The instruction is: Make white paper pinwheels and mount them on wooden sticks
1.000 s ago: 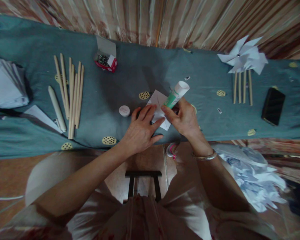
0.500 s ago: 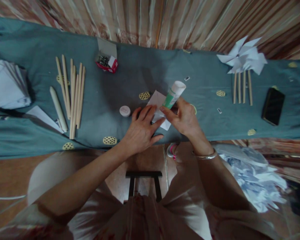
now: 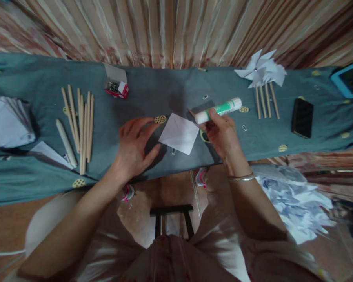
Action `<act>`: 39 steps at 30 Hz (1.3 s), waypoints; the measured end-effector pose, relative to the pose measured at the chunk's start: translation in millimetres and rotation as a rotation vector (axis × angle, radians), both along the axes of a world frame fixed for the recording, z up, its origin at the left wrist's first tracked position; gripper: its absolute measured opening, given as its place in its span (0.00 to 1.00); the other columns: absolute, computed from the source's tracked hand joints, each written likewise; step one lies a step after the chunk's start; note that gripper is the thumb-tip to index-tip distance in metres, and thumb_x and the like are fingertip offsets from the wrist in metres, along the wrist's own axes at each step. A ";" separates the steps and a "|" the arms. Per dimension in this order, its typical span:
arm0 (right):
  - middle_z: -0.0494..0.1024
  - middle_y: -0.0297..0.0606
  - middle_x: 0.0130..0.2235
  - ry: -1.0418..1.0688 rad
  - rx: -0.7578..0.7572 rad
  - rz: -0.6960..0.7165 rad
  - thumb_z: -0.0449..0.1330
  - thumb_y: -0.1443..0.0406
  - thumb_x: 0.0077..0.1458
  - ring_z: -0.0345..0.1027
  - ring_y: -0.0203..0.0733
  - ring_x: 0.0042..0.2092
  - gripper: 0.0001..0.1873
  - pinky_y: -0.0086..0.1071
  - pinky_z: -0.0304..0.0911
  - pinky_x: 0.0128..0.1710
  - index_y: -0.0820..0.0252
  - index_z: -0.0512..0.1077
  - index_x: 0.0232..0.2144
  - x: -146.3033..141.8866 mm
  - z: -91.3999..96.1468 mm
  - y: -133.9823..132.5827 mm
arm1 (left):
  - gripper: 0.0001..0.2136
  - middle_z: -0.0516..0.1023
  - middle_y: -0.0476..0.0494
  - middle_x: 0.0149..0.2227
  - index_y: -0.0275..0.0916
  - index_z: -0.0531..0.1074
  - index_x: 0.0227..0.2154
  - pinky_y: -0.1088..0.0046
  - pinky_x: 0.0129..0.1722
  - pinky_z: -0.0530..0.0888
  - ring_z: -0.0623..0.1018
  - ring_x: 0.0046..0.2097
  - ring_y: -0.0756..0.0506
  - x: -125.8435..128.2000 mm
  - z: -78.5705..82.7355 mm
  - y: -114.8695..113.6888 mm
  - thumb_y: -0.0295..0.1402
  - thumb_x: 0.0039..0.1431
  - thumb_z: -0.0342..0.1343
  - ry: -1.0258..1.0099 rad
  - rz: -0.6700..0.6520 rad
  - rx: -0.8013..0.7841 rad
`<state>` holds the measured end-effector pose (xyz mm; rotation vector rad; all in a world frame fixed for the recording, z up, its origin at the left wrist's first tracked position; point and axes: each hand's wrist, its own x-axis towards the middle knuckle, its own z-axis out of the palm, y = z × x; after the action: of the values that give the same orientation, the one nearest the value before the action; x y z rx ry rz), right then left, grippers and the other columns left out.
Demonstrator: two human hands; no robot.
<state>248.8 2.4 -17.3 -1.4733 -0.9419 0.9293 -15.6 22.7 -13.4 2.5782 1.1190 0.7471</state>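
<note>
My right hand (image 3: pixel 223 135) grips a green-and-white glue stick (image 3: pixel 220 110), held tilted above the cloth, to the right of a square white sheet of paper (image 3: pixel 180 134). The paper lies flat on the cloth, with neither hand pressing on it. To its left is my left hand (image 3: pixel 137 147), fingers apart and curved, thumb close to the paper's left corner. The small white round cap that lay there earlier is out of sight; I cannot tell whether it is under the left hand.
Wooden sticks (image 3: pixel 85 131), a paper stack (image 3: pixel 7 121) and a red box of small metal pieces (image 3: pixel 117 89) stand left. Paper pinwheels (image 3: pixel 263 69), a black phone (image 3: pixel 302 117) and a blue-framed device (image 3: pixel 350 80) lie right. A bag of white paper (image 3: pixel 294 203) sits below the table edge.
Both hands have come off the paper, the left moving left. The glue stick has gone from upright on the paper to tilted sideways above the cloth. The view has shifted slightly.
</note>
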 end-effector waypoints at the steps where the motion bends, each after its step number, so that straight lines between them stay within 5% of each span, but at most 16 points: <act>1: 0.76 0.36 0.33 0.017 -0.006 0.001 0.59 0.44 0.53 0.76 0.41 0.38 0.21 0.37 0.74 0.38 0.55 0.71 0.31 0.8 0.8 0.2 | 0.20 0.71 0.36 0.57 0.41 0.69 0.54 0.49 0.55 0.66 0.68 0.58 0.32 -6.0 1.3 4.7 0.41 0.60 0.55 0.049 0.046 -0.030; 8: 0.78 0.34 0.32 0.220 -0.042 0.003 0.64 0.48 0.50 0.76 0.39 0.36 0.19 0.39 0.75 0.43 0.56 0.73 0.32 -6.4 3.4 -2.4 | 0.14 0.79 0.40 0.43 0.42 0.77 0.44 0.55 0.50 0.73 0.76 0.46 0.37 -23.5 -3.6 14.1 0.39 0.58 0.55 -0.047 0.082 -0.220; 15: 0.82 0.33 0.36 0.337 -0.076 0.076 0.72 0.51 0.42 0.76 0.36 0.35 0.18 0.35 0.76 0.41 0.55 0.77 0.32 -23.6 10.0 -4.1 | 0.18 0.80 0.42 0.43 0.39 0.77 0.41 0.61 0.47 0.78 0.80 0.42 0.42 -4.2 0.0 6.3 0.39 0.46 0.68 -0.667 0.246 -0.724; 20: 0.81 0.32 0.32 0.436 -0.110 0.147 0.74 0.50 0.36 0.74 0.34 0.30 0.22 0.30 0.75 0.33 0.57 0.77 0.31 -40.1 11.9 -3.4 | 0.16 0.82 0.43 0.39 0.40 0.78 0.36 0.60 0.48 0.78 0.80 0.43 0.42 14.1 -2.6 0.7 0.35 0.41 0.71 -0.861 0.212 -0.970; 39: 0.81 0.30 0.29 0.468 -0.102 0.181 0.76 0.53 0.33 0.74 0.32 0.29 0.21 0.27 0.73 0.34 0.58 0.75 0.26 -60.0 7.4 -1.7 | 0.17 0.83 0.43 0.41 0.39 0.78 0.38 0.61 0.48 0.77 0.81 0.43 0.43 22.3 -4.8 -4.1 0.36 0.44 0.71 -0.947 0.182 -1.024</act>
<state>188.8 0.7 -9.8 -1.1877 -0.6926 1.3992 6.7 18.6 -18.2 1.0768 0.9876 0.9265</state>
